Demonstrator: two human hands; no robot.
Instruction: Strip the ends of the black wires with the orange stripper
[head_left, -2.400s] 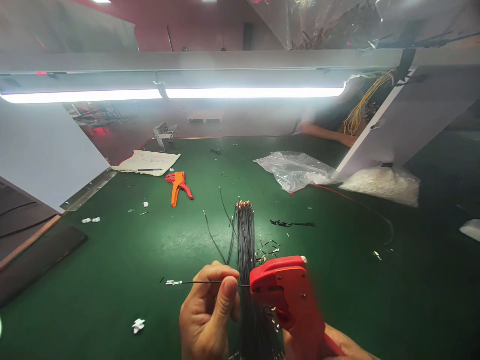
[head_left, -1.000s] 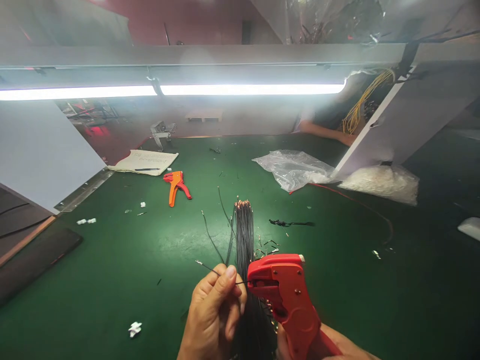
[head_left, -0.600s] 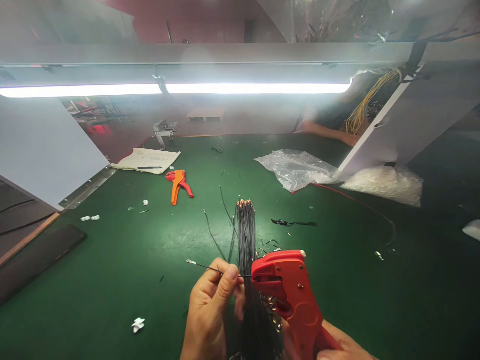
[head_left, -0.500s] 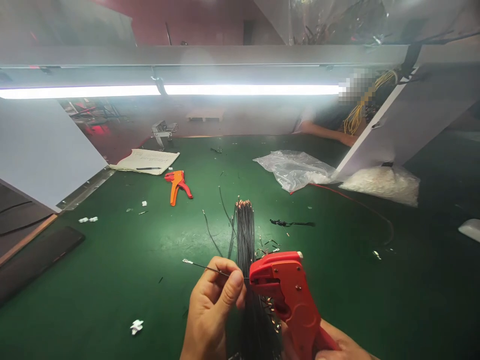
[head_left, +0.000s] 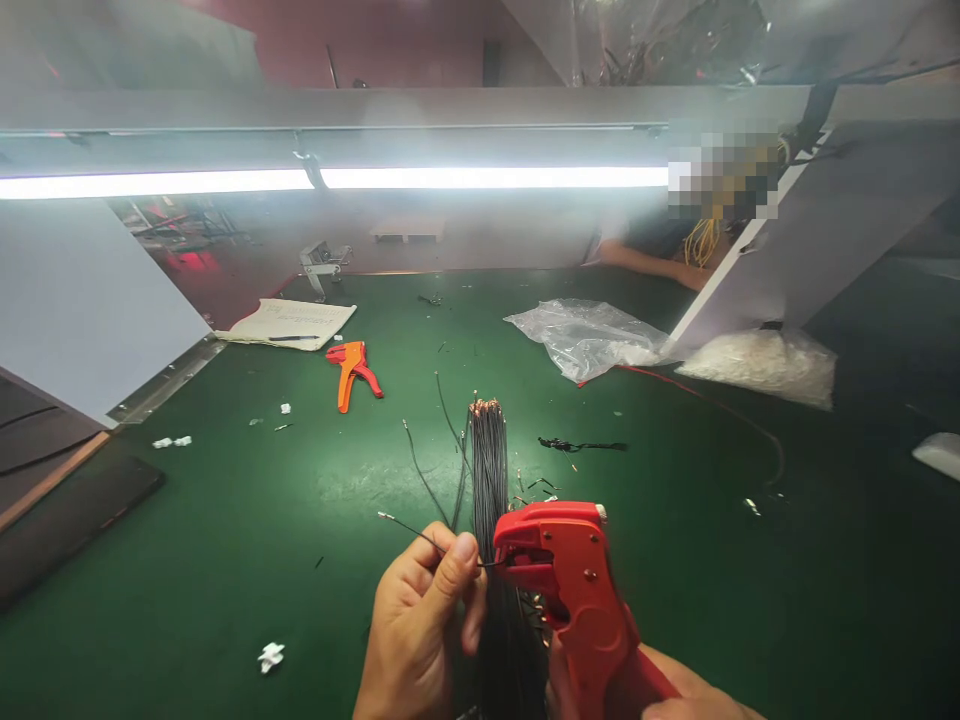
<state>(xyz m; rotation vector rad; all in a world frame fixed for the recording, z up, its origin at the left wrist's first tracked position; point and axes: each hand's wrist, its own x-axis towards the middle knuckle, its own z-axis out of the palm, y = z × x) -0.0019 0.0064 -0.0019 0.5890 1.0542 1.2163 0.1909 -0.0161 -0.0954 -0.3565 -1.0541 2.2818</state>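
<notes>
Between thumb and fingers, my left hand [head_left: 424, 610] pinches a thin black wire [head_left: 420, 534]. One end with a small metal terminal sticks out to the left; the other end reaches the jaws of a red wire stripper [head_left: 589, 590]. My right hand [head_left: 675, 685] is wrapped around the stripper's handles at the lower right, partly hidden by the tool. Beneath both hands runs a thick bundle of black wires [head_left: 490, 460], with copper-coloured ends at its far tip. A few loose black wires [head_left: 426, 465] lie just left of the bundle.
An orange and red wire stripper [head_left: 351, 375] lies beyond, near an open notebook [head_left: 289, 322] with a pen. Clear plastic bags [head_left: 585, 335] rest at the right back. White connectors [head_left: 271, 657] and wire scraps dot the green table. Another person's arm [head_left: 652, 265] shows at the far right.
The wire's terminal end has shifted slightly right and turned. My left hand has moved a little left and down, and the stripper's jaws now look parted around the wire's other end.
</notes>
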